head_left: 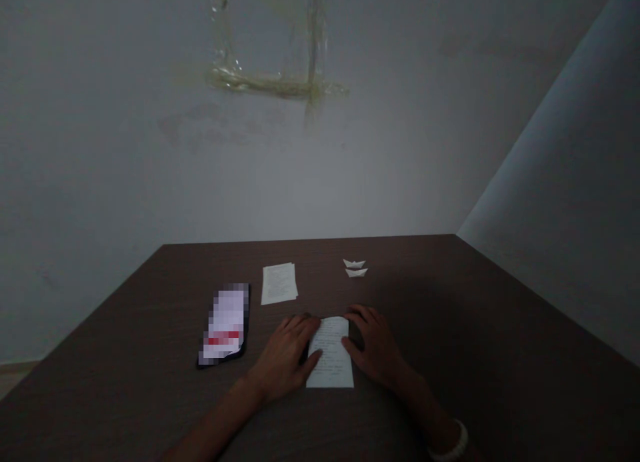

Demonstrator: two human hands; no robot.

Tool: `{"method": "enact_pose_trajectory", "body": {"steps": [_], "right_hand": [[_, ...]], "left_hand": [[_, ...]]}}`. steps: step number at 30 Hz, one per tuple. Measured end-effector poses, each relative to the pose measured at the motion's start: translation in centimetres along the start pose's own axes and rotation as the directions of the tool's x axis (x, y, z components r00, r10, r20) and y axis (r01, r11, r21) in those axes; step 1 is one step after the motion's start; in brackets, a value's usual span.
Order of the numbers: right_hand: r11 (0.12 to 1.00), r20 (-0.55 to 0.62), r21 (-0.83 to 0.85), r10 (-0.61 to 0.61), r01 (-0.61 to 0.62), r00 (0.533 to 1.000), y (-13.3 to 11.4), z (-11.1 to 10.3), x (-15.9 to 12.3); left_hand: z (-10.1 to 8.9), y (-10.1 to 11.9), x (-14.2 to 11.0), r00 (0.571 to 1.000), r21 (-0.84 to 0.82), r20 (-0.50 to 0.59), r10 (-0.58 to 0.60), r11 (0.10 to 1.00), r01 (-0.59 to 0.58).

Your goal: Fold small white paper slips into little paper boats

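White paper with faint lines of writing — a folded sheet (pixel 331 355) — lies flat on the dark brown desk (pixel 475 329), near the person's edge of it and directly between the two hands. The left hand (pixel 286 355) rests palm down on the desk at the sheet's left side, fingers loosely spread and pointing away from the person, its thumb lying over the sheet's left edge about halfway down. The right hand (pixel 375 345) mirrors it on the other side, also palm down and open; its fingertips curl over the sheet's upper right corner and its thumb touches the right edge. Neither hand pinches or lifts the paper — both press it down against the desk, and the sheet's lower end reaches back toward the wrists. A pale band (pixel 453 445) circles the right wrist. Further from the person, just beyond the left hand, a small stack of similar sheets (pixel 279 283) lies on the desk, apart from the fingers. To the left of that, near the left hand but not touching it, sits a dark-edged phone (pixel 225 325) with its screen lit. Beyond the right hand, well apart, two small folded paper boats (pixel 355 268) sit one just behind the other. Old yellowed tape strips (pixel 280 82) cling to the grey wall (pixel 100 149) above.
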State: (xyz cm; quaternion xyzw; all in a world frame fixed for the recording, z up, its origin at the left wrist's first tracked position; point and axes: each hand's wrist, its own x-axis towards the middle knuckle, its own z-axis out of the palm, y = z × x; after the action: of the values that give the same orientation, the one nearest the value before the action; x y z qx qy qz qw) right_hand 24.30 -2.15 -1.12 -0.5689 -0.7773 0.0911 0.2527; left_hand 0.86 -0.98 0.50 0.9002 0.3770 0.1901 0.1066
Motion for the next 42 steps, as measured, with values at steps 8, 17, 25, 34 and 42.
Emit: {"method": "enact_pose_trajectory", "body": {"steps": [8,17,25,34,42], "right_hand": [[0.996,-0.06,0.083,-0.038,0.043,0.997,-0.1,-0.1,0.2],[0.994,-0.094,0.096,-0.047,0.056,0.994,-0.2,-0.1,0.3],[0.99,-0.089,0.129,-0.053,0.064,0.995,-0.3,-0.4,0.3],[0.988,-0.07,0.146,-0.043,0.052,0.997,-0.3,0.0,0.3],[0.986,-0.088,0.156,-0.043,0.056,0.995,0.2,0.7,0.1]], "left_hand": [[0.1,-0.1,0.0,1.0,0.0,0.012,0.003,1.0,-0.003],[1.0,-0.9,-0.5,1.0,0.024,0.011,-0.013,1.0,0.012],[0.8,-0.7,-0.4,1.0,0.013,0.016,-0.007,1.0,0.007],[0.8,-0.7,-0.4,1.0,0.014,-0.012,-0.004,1.0,0.004],[1.2,-0.9,-0.4,1.0,0.038,-0.029,0.008,0.999,-0.007]]}}
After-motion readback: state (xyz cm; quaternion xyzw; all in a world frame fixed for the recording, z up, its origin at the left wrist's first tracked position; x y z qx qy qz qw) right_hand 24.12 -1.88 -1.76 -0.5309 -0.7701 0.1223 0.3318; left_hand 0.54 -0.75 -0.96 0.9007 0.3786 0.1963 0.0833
